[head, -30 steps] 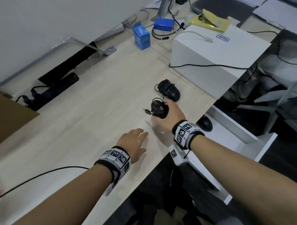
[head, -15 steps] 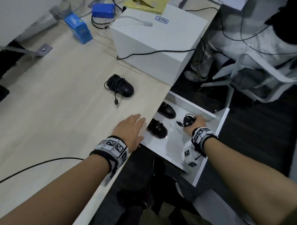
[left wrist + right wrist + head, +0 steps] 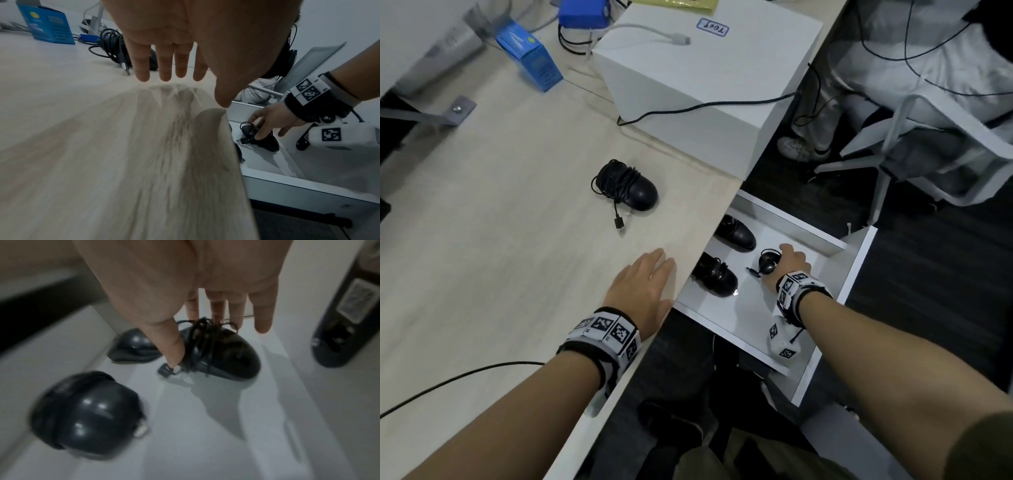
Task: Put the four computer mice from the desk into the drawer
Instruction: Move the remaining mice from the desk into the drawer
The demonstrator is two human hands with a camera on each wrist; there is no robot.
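From the head camera, looking down: my right hand [image 3: 789,265] reaches into the open white drawer [image 3: 854,270] and holds a black mouse [image 3: 768,263] with its cord wound round it, thumb on one side, fingers on the other. The mouse looks to be sitting on the drawer floor. To the left of my grip lie two more mice, a nearer one [image 3: 717,275] and a farther one [image 3: 736,233] by the back wall of the drawer. So three mice are in the drawer. Up on the desk [image 3: 482,240], beyond my left hand [image 3: 643,286], the fourth mouse [image 3: 630,186] waits with its plug trailing loose towards me. That one is all that is left, by my reckoning.

From the left wrist camera: my left hand [image 3: 174,40] hangs flat just above the desk [image 3: 82,146] near its edge, fingers straight and slightly spread, holding nothing. Past my fingertips sits the last mouse on the desk [image 3: 115,47], partly hidden. Down to the right, my other hand [image 3: 271,120] pinches the mouse in the drawer [image 3: 261,139].

From the right wrist camera, somewhat blurred: my thumb [image 3: 170,345] presses the left side of the corded mouse [image 3: 222,353] and my fingers touch its far side, a narrow hold. My little finger sticks out free. The mouse rests on the drawer floor [image 3: 205,434]. Left of my thumb lies the farther mouse [image 3: 133,345]; the nearer mouse [image 3: 84,415] sits below and left of it.
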